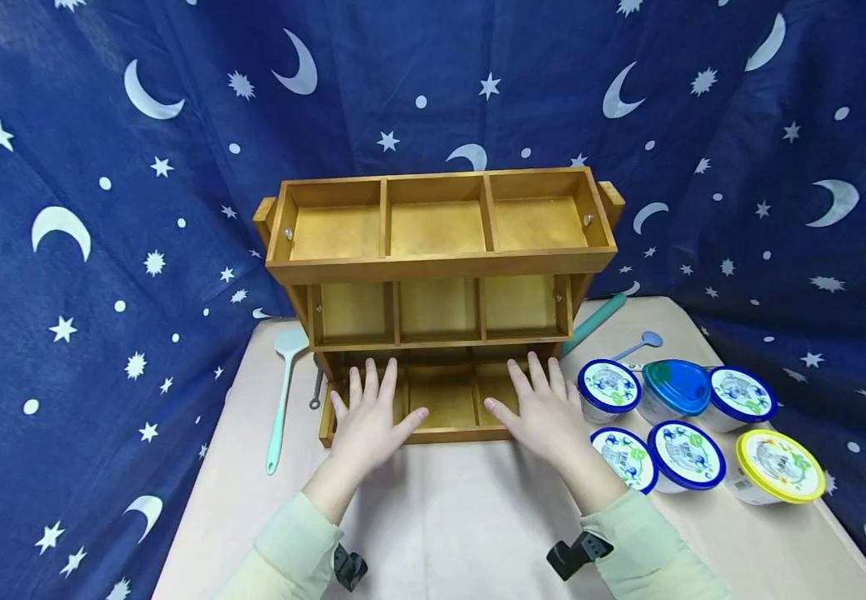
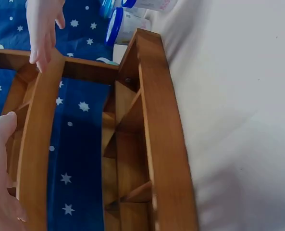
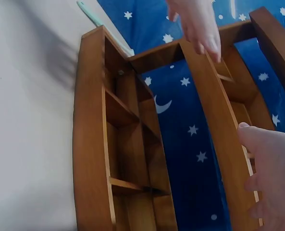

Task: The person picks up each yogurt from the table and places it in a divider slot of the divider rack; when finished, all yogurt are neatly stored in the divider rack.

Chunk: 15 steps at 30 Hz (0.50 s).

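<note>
A three-tier wooden rack [image 1: 440, 268] stands upright, each tier split into three compartments that look bare. My left hand [image 1: 367, 427], fingers straight and spread, hovers before the left part of its bottom tier. Likewise spread, my right hand [image 1: 550, 419] is before the right part of that tier. Neither hand holds anything. In the left wrist view, my left hand [image 2: 0, 173] lies near the edge of a higher tier [image 2: 39, 139]. The right wrist view has my right hand [image 3: 275, 168] beside that tier's edge too. Whether the fingers touch the wood, I cannot tell.
Several white tubs with blue lids [image 1: 686, 454] and one with a yellow lid [image 1: 780, 465] stand at the right. A mint spatula [image 1: 282, 408] lies left of the rack. Behind the tubs are a teal tool [image 1: 595, 322] and a blue spoon [image 1: 650, 339].
</note>
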Motion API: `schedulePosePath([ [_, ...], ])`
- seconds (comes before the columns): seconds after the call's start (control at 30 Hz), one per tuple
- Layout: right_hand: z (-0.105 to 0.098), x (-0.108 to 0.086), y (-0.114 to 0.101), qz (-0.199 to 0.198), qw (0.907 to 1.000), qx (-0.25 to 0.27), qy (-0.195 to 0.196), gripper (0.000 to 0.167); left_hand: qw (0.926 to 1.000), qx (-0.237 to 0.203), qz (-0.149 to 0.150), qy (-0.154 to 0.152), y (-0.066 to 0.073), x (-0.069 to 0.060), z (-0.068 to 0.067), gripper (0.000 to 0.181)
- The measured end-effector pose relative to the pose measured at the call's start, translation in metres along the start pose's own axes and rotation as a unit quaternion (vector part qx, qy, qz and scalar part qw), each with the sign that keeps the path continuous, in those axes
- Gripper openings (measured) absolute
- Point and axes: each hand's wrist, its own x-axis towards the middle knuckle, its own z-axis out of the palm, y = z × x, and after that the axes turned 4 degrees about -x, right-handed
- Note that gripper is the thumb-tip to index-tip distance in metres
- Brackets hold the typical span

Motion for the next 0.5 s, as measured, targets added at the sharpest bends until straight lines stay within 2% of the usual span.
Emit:
schedulePosePath([
  [0.23, -0.002, 0.001, 0.013, 0.023, 0.9994, 0.026, -0.001, 0.083, 0.9992, -0.028, -0.018, -0.021, -0.014, 0.001, 0.006, 0.099],
  [0.5, -0.004, 0.001, 0.025, 0.049, 0.9975, 0.051, -0.008, 0.09, 0.9971, -0.063, -0.033, -0.026, -0.029, 0.004, 0.01, 0.103],
])
